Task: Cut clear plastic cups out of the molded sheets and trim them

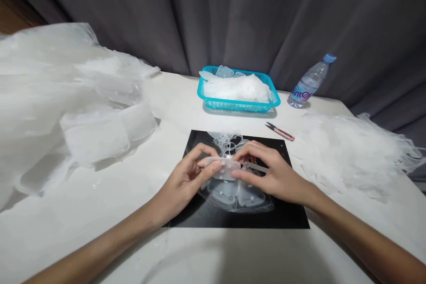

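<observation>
Between my two hands, above a black mat, is a small translucent plastic piece (226, 169) with a rounded outline. My left hand (191, 175) pinches its left end between thumb and fingers. The thumb and fingers of my right hand (266, 168) close on its right end. Under it on the black mat (186, 217) lies a larger clear sheet of moulded plastic (222, 193) with rounded panels and small raised pegs. Thin looped clear plastic strands (228, 140) lie behind my fingers. Some of the right fingertips are hidden.
A turquoise basket (239, 105) with white and clear pieces stands at the back. Thread snips (280, 131) and a water bottle (308, 84) are to its right. Piles of translucent plastic sheets (95, 135) and thin plastic scraps (353, 155) flank the mat. A grey curtain (226, 13) hangs behind.
</observation>
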`<state>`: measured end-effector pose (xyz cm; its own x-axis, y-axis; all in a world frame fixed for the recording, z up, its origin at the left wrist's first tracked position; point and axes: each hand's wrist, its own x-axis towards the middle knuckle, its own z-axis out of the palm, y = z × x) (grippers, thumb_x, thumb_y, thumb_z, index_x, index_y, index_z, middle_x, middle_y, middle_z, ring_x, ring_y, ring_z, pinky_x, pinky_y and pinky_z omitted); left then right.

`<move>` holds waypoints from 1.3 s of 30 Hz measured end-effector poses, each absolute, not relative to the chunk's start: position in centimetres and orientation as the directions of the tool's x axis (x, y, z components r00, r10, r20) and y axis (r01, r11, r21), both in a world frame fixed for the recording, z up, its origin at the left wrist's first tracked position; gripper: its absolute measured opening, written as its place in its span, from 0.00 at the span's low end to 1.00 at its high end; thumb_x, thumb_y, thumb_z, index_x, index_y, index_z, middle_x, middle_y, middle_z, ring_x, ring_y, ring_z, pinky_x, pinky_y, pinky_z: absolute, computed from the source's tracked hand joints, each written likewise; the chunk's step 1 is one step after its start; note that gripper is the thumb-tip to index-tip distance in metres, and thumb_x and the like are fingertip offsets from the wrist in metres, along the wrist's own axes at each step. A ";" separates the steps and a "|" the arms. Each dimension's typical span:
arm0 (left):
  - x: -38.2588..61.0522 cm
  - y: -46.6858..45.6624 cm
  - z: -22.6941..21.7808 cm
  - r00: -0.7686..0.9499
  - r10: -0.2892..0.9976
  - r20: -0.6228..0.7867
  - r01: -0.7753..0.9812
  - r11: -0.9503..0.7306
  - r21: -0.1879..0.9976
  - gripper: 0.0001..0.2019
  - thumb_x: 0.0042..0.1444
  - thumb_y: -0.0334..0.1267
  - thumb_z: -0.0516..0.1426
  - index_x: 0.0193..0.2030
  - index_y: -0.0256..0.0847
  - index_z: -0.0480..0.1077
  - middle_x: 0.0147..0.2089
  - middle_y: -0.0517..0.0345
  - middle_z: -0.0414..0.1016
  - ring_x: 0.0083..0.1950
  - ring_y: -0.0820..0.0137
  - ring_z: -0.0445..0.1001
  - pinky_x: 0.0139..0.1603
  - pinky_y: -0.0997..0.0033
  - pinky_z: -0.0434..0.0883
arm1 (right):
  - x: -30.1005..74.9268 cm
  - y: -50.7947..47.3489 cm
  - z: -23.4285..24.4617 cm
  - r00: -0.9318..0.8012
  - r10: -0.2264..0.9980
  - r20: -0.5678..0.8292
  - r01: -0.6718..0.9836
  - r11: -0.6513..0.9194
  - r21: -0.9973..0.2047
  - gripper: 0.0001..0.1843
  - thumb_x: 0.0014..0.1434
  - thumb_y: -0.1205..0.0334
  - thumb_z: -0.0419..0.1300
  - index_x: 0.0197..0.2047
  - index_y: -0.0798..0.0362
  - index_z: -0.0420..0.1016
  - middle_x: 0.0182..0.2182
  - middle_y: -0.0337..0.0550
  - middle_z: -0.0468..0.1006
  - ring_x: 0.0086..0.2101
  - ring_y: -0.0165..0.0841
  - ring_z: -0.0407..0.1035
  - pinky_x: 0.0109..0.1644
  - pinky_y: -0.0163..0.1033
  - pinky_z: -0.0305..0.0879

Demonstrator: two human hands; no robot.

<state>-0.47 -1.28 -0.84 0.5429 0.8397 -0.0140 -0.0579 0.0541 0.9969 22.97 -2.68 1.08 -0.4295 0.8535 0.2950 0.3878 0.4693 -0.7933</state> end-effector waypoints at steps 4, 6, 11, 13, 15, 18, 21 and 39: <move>-0.7 -1.1 -1.0 0.534 0.845 0.006 -0.053 0.026 0.998 0.07 0.71 0.42 0.59 0.45 0.42 0.67 0.32 0.64 0.74 0.29 0.77 0.65 0.29 0.79 0.60 | 23.1 -2.9 1.0 -0.424 0.799 0.426 0.389 0.586 -0.711 0.01 0.70 0.64 0.63 0.44 0.51 0.77 0.38 0.42 0.79 0.41 0.35 0.70 0.48 0.43 0.67; -0.9 -0.9 -1.3 0.530 0.848 0.023 -0.045 0.002 0.999 0.07 0.70 0.41 0.60 0.45 0.42 0.68 0.32 0.63 0.74 0.29 0.78 0.65 0.29 0.79 0.60 | 23.1 -2.8 1.0 -0.421 0.782 0.460 0.389 0.614 -0.687 0.02 0.70 0.65 0.63 0.44 0.52 0.78 0.38 0.43 0.80 0.40 0.35 0.71 0.47 0.43 0.68; -1.0 -0.5 -1.6 0.515 0.855 0.058 -0.023 -0.054 0.998 0.06 0.70 0.40 0.61 0.45 0.42 0.70 0.33 0.63 0.75 0.31 0.77 0.69 0.31 0.80 0.63 | 23.2 -2.7 0.9 -0.427 0.762 0.486 0.389 0.641 -0.662 0.03 0.70 0.65 0.63 0.45 0.52 0.78 0.37 0.43 0.80 0.39 0.34 0.72 0.46 0.43 0.68; -1.0 -0.6 -1.4 0.483 0.873 0.073 0.010 -0.089 0.996 0.06 0.69 0.41 0.61 0.44 0.41 0.71 0.32 0.63 0.76 0.31 0.76 0.71 0.31 0.80 0.66 | 23.3 -2.8 0.8 -0.422 0.781 0.460 0.398 0.615 -0.680 0.03 0.71 0.64 0.62 0.45 0.51 0.78 0.37 0.42 0.80 0.39 0.34 0.72 0.46 0.42 0.69; -0.9 -0.8 -1.1 0.418 0.902 0.109 0.092 -0.161 0.983 0.06 0.67 0.41 0.63 0.43 0.41 0.74 0.34 0.62 0.79 0.34 0.74 0.76 0.35 0.78 0.69 | 23.3 -2.9 0.8 -0.420 0.826 0.375 0.428 0.545 -0.721 0.06 0.72 0.63 0.61 0.50 0.50 0.78 0.39 0.42 0.81 0.38 0.33 0.73 0.45 0.41 0.71; -0.7 -1.5 -0.5 0.319 0.926 0.201 0.244 -0.285 0.927 0.05 0.64 0.40 0.66 0.42 0.42 0.78 0.40 0.61 0.84 0.40 0.70 0.82 0.42 0.76 0.74 | 23.1 -3.0 0.7 -0.474 0.842 0.257 0.487 0.494 -0.720 0.14 0.72 0.60 0.61 0.59 0.48 0.74 0.47 0.45 0.82 0.42 0.36 0.74 0.49 0.43 0.72; -0.7 -2.1 -0.4 0.323 0.901 0.289 0.321 -0.391 0.862 0.04 0.63 0.39 0.67 0.42 0.44 0.81 0.42 0.62 0.86 0.40 0.70 0.83 0.44 0.77 0.76 | 22.6 -3.1 0.4 -0.483 0.813 0.325 0.452 0.550 -0.703 0.20 0.70 0.57 0.64 0.63 0.46 0.72 0.55 0.47 0.79 0.53 0.40 0.72 0.58 0.49 0.70; -1.1 -1.9 -1.3 0.374 0.915 0.153 0.310 -0.279 0.909 0.08 0.63 0.43 0.66 0.37 0.42 0.81 0.35 0.60 0.85 0.31 0.72 0.79 0.33 0.78 0.72 | 21.6 -2.9 -1.5 -0.339 0.902 0.268 0.324 0.380 -0.867 0.07 0.69 0.58 0.64 0.49 0.47 0.79 0.42 0.41 0.81 0.43 0.34 0.72 0.50 0.41 0.70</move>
